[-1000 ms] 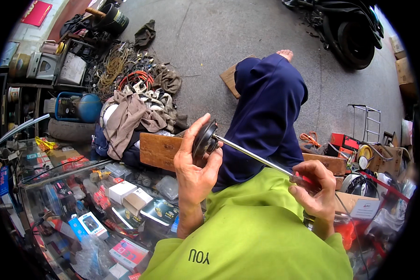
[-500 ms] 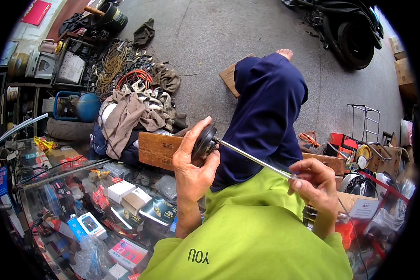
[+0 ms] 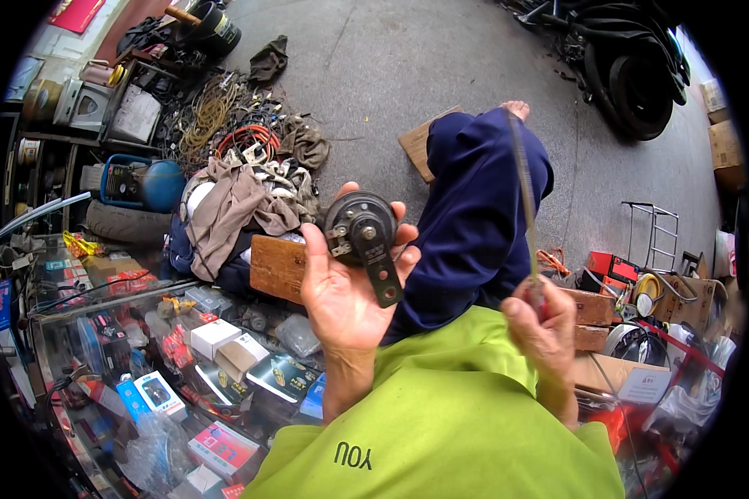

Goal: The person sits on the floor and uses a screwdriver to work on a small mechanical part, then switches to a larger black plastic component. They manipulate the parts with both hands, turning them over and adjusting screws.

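My left hand (image 3: 345, 303) is turned palm up and cradles a round black vehicle horn (image 3: 364, 223). Its back faces me, with metal terminals on the left side, a screw in the middle and a flat bracket reaching down toward my fingers. To the right, my right hand (image 3: 545, 320) is closed around the handle of a screwdriver (image 3: 524, 179), a bit of red showing between the fingers. The long shaft points up and away, smeared by motion, and its tip stands apart from the horn.
A glass display case (image 3: 250, 420) with boxed goods stands at left. Beyond it lie a rag heap (image 3: 245, 208), cables (image 3: 204, 116) and a blue compressor (image 3: 154, 187). A wooden bench (image 3: 275, 270) is beside my lap. Cartons (image 3: 620, 370) and a red box (image 3: 612, 268) crowd the right.
The left hand has turned the horn so its back and bracket face me. The screwdriver has come away from the horn and swung upright, and my right hand now grips its handle.
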`<action>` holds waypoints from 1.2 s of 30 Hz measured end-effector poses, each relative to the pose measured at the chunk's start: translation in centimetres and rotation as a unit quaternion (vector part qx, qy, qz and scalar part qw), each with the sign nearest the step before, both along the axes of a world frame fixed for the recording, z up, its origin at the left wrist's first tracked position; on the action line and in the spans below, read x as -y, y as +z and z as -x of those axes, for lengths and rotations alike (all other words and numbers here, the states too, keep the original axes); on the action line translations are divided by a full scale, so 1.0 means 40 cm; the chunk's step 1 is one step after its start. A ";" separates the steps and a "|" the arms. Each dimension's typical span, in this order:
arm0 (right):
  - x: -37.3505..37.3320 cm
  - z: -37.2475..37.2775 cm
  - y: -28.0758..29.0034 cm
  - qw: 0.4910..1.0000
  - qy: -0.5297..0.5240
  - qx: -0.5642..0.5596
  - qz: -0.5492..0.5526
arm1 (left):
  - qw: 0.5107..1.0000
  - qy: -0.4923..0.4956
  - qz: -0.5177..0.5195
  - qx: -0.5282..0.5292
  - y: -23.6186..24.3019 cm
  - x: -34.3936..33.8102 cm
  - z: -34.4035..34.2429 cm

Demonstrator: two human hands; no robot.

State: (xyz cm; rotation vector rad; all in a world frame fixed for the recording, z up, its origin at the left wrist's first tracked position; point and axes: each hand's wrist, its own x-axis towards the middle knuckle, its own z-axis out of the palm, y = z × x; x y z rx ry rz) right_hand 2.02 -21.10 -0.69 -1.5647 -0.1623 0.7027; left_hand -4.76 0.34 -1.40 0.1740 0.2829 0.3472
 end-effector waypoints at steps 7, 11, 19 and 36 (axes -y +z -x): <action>-0.163 0.040 -0.004 0.994 0.050 -0.034 -0.089 | 0.997 0.008 -0.044 -0.058 0.036 0.068 -0.024; -0.162 0.021 0.036 0.984 0.059 -0.126 -0.111 | 0.965 0.071 -0.213 -0.138 0.034 0.089 -0.033; -0.140 0.034 0.082 0.945 0.139 -0.249 -0.158 | 0.957 0.100 -0.233 -0.137 0.054 0.098 -0.037; -0.030 -0.012 -0.089 0.987 -0.074 -0.097 -0.106 | 0.945 0.031 -0.294 -0.141 -0.007 0.012 -0.030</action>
